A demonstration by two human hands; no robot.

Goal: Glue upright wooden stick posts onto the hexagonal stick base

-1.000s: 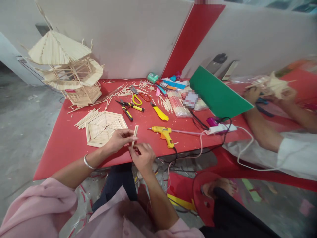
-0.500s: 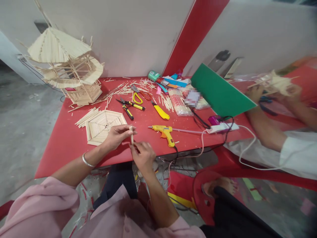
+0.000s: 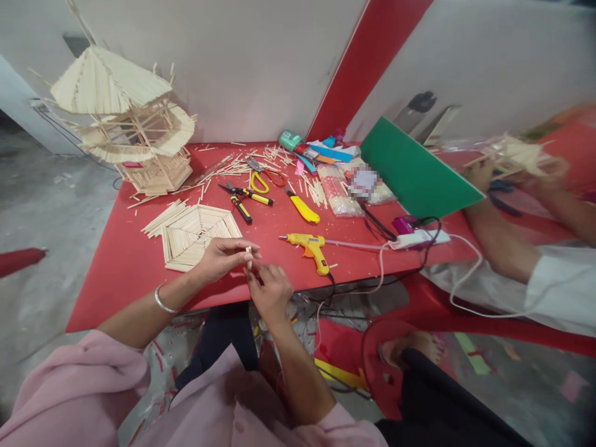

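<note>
Your left hand (image 3: 224, 256) and right hand (image 3: 272, 290) share a fingertip grip on short sticks (image 3: 249, 256), over the counter (image 3: 116, 273); beside them, the hexagonal panel (image 3: 189, 239) looks filled nearly to its centre, these sticks not joined to it.

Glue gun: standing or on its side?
On its side: the yellow glue gun lies flat on the red table, one side face up, nozzle pointing left in view. Left hand and right hand are off it.

Pinched pale sticks (image 3: 249, 256) in both hands (image 3: 223, 256) near a hexagonal stick panel (image 3: 198, 239) on the red surface (image 3: 118, 273).
</note>
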